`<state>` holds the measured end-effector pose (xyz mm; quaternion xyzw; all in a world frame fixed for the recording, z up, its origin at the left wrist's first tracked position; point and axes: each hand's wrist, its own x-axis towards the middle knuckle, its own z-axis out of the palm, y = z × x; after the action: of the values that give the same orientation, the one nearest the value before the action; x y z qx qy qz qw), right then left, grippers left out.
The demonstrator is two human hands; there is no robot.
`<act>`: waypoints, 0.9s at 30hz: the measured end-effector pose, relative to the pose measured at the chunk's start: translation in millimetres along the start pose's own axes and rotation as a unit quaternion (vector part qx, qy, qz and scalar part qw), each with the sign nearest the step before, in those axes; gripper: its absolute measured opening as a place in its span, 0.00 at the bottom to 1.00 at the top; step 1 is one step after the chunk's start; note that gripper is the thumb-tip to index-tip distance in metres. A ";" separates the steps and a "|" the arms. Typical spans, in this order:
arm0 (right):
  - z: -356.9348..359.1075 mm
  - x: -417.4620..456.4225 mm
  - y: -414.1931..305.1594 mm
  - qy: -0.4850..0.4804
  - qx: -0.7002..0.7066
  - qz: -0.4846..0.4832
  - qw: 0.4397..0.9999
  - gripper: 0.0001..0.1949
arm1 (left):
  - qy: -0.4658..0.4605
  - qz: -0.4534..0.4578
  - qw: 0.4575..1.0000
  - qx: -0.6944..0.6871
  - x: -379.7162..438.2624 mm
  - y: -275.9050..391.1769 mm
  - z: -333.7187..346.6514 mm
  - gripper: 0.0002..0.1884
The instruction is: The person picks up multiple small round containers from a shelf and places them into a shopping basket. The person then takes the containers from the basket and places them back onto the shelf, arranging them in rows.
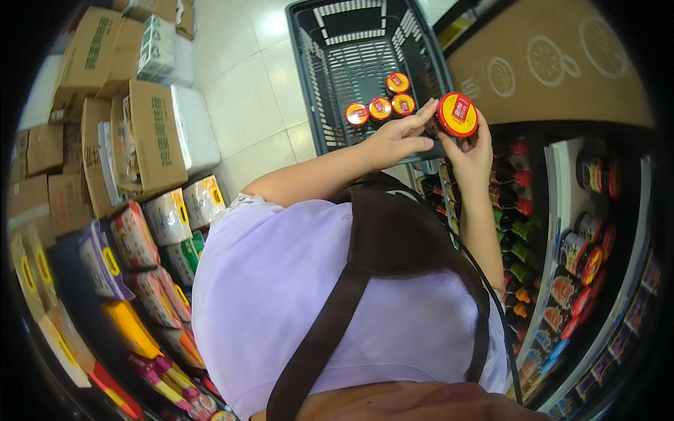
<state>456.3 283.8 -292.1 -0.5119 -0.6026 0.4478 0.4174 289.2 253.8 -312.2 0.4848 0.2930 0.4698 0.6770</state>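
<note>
My right hand (473,150) is closed around a jar (457,114) with a red and yellow lid, held up over the near right corner of a dark plastic shopping basket (310,94). Beside the jar is my left hand (403,138), its fingertips at the jar's side and its thumb apart; whether it bears any of the weight I cannot tell. Several jars (380,108) with matching lids stand inside the basket, grouped towards its near end. The jar's body is mostly hidden by its lid and my fingers.
Shelves on the right hold jars (579,255) and bottles (518,239). A large cardboard box (547,68) lies beyond them. Packaged goods (134,234) fill the left shelves, with open cartons (158,137) and a white foam box (195,129) further up. Tiled floor (258,89) shows left of the basket.
</note>
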 end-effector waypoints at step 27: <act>154.2 126.5 165.9 -0.228 0.073 0.210 0.948 0.34 | 0.439 -0.134 0.882 -0.105 55.3 -123.5 -159.4 0.23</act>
<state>332.3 404.2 -485.6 -0.4792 -0.5258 0.6731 0.2019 218.2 354.5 -481.1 0.1114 0.5715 0.5671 0.5825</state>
